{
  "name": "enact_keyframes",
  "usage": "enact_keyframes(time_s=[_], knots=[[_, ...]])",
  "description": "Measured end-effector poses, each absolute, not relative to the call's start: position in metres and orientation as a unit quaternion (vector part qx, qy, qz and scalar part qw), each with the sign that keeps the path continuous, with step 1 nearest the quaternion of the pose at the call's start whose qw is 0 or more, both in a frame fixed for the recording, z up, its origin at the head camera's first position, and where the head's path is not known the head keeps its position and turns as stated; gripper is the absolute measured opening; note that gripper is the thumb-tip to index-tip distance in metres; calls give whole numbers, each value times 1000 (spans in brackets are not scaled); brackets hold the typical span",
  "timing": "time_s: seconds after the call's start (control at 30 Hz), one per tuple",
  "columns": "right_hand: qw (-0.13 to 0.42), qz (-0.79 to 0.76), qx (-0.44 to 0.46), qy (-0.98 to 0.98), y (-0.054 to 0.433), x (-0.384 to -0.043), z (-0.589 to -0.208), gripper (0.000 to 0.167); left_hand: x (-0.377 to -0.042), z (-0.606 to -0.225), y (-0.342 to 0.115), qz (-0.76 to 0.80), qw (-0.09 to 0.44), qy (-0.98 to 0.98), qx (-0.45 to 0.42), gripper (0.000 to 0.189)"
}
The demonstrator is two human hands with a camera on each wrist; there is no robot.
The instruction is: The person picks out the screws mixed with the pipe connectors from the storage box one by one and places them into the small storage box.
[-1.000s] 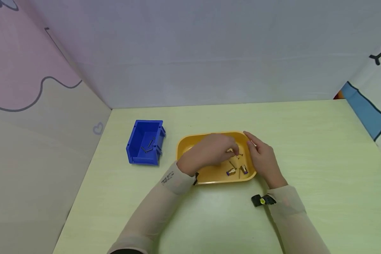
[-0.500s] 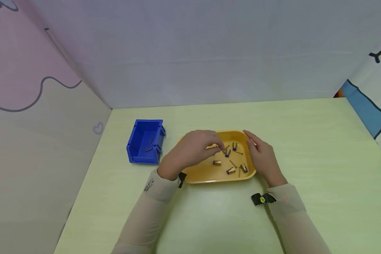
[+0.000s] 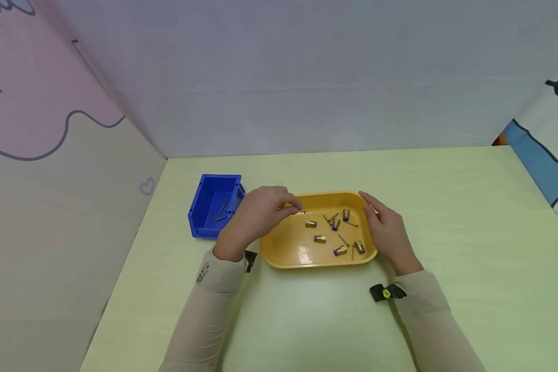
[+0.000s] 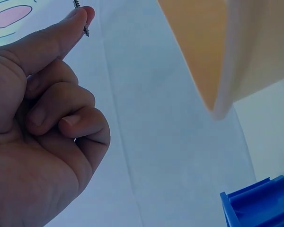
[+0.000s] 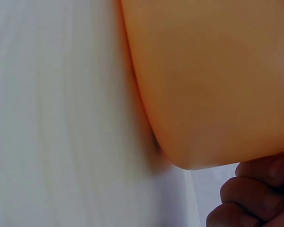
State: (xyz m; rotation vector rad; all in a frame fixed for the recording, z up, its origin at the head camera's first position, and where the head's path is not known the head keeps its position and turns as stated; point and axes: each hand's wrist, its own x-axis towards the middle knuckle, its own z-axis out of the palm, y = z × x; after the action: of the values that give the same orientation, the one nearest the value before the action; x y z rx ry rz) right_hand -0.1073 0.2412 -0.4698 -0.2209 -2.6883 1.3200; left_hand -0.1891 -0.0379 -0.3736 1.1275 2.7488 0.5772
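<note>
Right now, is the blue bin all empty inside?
No, the head view shows a few small screws lying inside the blue bin.

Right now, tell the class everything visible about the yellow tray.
The yellow tray is a shallow, glossy, rounded oblong, apparently plastic, with a rim. It sits upright on the table, right of the blue bin. Loose screws and brass-coloured fittings with blue ends lie inside, mostly toward its right. The right hand holds its right end; the left hand, pinching a screw, reaches over its left part, contact unclear.
</note>
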Motion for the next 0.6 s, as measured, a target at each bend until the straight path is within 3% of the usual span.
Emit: enact_keyframes(time_s=[0.6], knots=[[72,438,-71,-893,243,-107,-470,42,-194,-384,-64,215,47,920,325,14]])
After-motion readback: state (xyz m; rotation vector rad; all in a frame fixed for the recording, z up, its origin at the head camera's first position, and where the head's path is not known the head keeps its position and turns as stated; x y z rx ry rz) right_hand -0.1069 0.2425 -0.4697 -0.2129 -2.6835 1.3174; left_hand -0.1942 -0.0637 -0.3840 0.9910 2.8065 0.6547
